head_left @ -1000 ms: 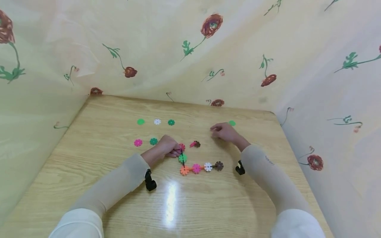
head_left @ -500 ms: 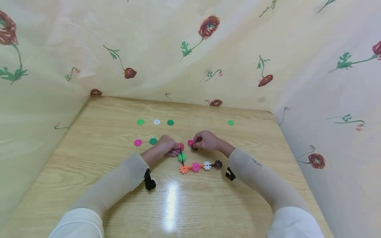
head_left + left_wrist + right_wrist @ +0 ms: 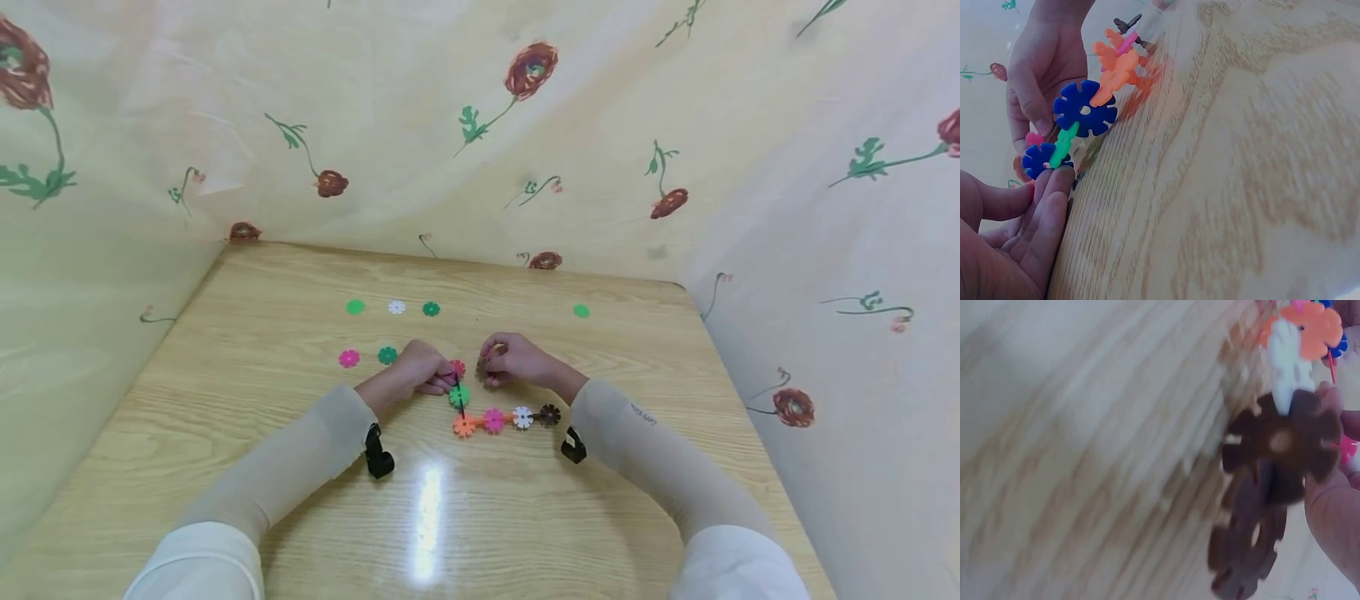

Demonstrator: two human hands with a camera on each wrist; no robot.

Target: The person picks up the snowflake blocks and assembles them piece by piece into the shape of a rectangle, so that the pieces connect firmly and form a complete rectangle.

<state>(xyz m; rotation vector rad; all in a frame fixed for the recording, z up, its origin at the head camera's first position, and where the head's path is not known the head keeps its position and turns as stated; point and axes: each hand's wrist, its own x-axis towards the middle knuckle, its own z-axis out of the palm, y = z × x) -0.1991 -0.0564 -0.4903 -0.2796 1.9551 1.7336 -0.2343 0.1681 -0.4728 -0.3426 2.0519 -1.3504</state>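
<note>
A chain of slotted flower-shaped plastic discs lies in an L on the table. In the head view it runs from a red disc [image 3: 457, 368] through a green disc [image 3: 459, 396] to an orange disc [image 3: 464, 427], then right to a brown disc [image 3: 550, 415]. Blue discs [image 3: 1085, 109] stand on edge between some of them. My left hand [image 3: 420, 367] pinches the chain at its red end. Just right of it, my right hand [image 3: 521, 360] pinches a small brown-and-pink pair of discs, whose brown disc [image 3: 482, 367] shows at the fingertips; the fingers mostly hide the pair.
Loose discs lie flat: a pink one [image 3: 348, 358] and a dark green one [image 3: 387, 355] left of my left hand, with a light green [image 3: 356, 307] and a white one [image 3: 396, 307] behind. Another light green disc [image 3: 581, 311] lies back right. Flowered sheeting [image 3: 420, 125] borders the table.
My right hand has come left from beside the back right green disc and picked up the brown-and-pink pair, now close to the chain's red end. My left hand has stayed put.
</note>
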